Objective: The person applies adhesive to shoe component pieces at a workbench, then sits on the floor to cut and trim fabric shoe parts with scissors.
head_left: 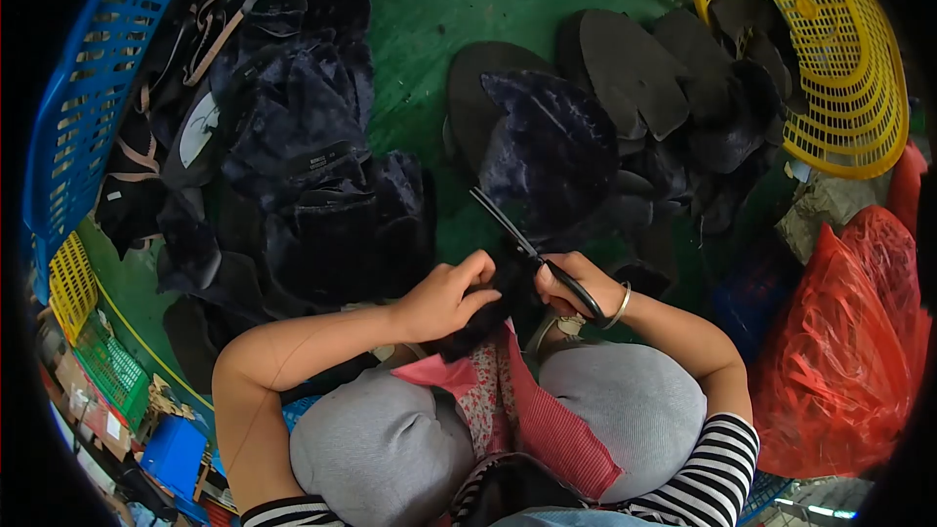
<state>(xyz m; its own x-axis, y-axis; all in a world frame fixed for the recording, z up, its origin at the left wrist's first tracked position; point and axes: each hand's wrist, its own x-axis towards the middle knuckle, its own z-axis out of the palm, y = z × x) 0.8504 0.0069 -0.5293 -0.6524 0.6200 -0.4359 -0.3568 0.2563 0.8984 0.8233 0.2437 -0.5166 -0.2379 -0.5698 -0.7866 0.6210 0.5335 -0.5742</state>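
Note:
Black-handled scissors (535, 254) are held in my right hand (578, 285), their blades pointing up and to the left. My left hand (451, 298) has its thumb and fingers bent round the edge of a dark furry piece (467, 332) above my lap. That piece lies between the two hands, and its outline is hard to make out. Just beyond the scissors is a dark blue furry piece (551, 141) resting on dark sole-shaped pieces (625, 68).
A large heap of dark furry pieces (303, 127) lies on the green floor (420, 0) at the left. A blue basket (102, 68) stands far left, a yellow basket (839, 49) upper right, red plastic bags (839, 342) at the right.

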